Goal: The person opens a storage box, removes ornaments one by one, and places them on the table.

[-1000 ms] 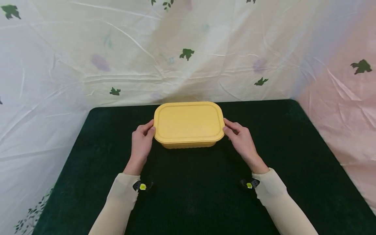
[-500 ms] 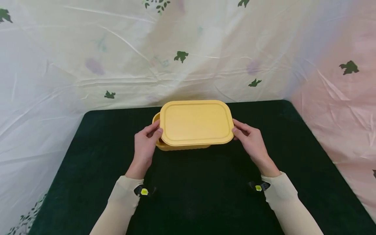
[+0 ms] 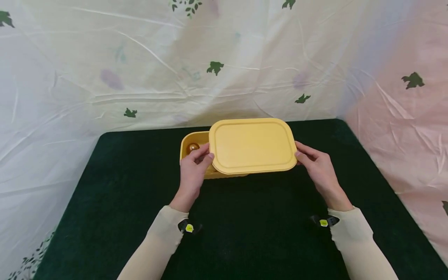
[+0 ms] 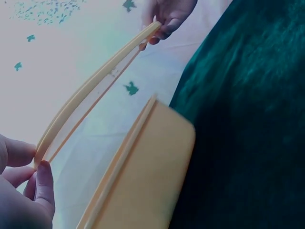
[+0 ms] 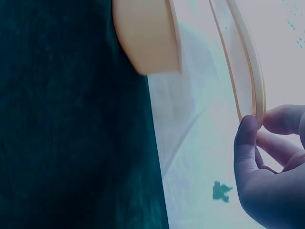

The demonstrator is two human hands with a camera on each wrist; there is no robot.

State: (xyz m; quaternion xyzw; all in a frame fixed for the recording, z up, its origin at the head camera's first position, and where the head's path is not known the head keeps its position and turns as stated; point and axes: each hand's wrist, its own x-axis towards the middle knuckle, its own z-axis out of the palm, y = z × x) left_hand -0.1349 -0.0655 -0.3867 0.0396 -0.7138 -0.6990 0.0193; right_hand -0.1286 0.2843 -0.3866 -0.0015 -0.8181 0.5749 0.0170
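Observation:
A yellow lid (image 3: 253, 146), rounded at the corners, is held level above a yellow box (image 3: 189, 139) and shifted to its right. My left hand (image 3: 192, 171) pinches the lid's left edge between thumb and fingers. At the opposite edge, my right hand (image 3: 317, 167) pinches it the same way. In the left wrist view a gap shows between the lid (image 4: 95, 78) and the box (image 4: 147, 162). The box's uncovered left end reveals a shiny amber round thing (image 3: 193, 147) inside; the lid and my left hand hide the rest of the interior.
The box stands near the back of a table with a dark green cloth (image 3: 238, 225). Behind it hangs a pale curtain (image 3: 157, 58) with green leaf shapes, continuing along both sides. A dark band with a yellow-green tag (image 3: 189, 228) is on each wrist.
The lid has come up off the box and moved right, both hands travelling with it. The box's left end and the amber thing inside have come into view.

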